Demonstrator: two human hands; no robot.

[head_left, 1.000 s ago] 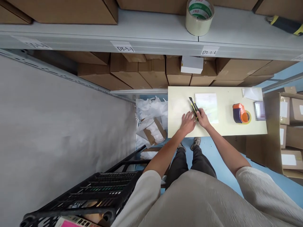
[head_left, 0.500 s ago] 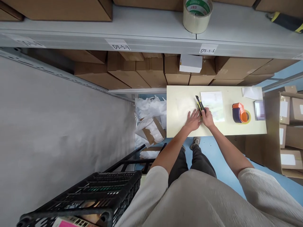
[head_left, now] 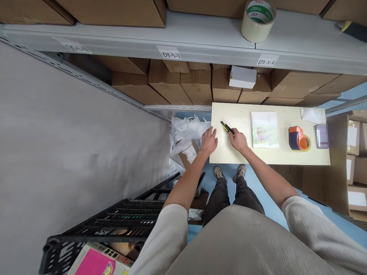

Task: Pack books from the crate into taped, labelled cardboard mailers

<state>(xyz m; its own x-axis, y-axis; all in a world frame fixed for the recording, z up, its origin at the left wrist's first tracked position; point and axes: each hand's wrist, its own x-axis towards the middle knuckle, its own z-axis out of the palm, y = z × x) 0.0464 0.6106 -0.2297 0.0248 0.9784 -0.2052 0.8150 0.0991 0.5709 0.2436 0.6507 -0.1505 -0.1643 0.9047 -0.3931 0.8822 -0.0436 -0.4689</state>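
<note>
My right hand (head_left: 238, 140) is closed around a black and yellow utility knife (head_left: 228, 128), its tip pointing to the far left over the cream tabletop (head_left: 229, 154). At the table's left edge lies my left hand (head_left: 209, 142), fingers stretched out and holding nothing. To the right of the knife a thin book (head_left: 265, 130) with a pale green picture on its cover lies flat. Farther right is an orange and purple tape dispenser (head_left: 297, 138) with a roll of tape.
White paper scraps (head_left: 187, 131) pile up left of the table. A black crate (head_left: 123, 225) stands at the lower left. Cardboard boxes (head_left: 196, 86) fill the shelf behind, and a tape roll (head_left: 258, 23) sits on the upper shelf. An open carton (head_left: 336, 164) stands at right.
My left hand has moved left to the table's edge. My right hand has drawn left with the knife, away from the book, whose cover now shows fully. The view has shifted left.
</note>
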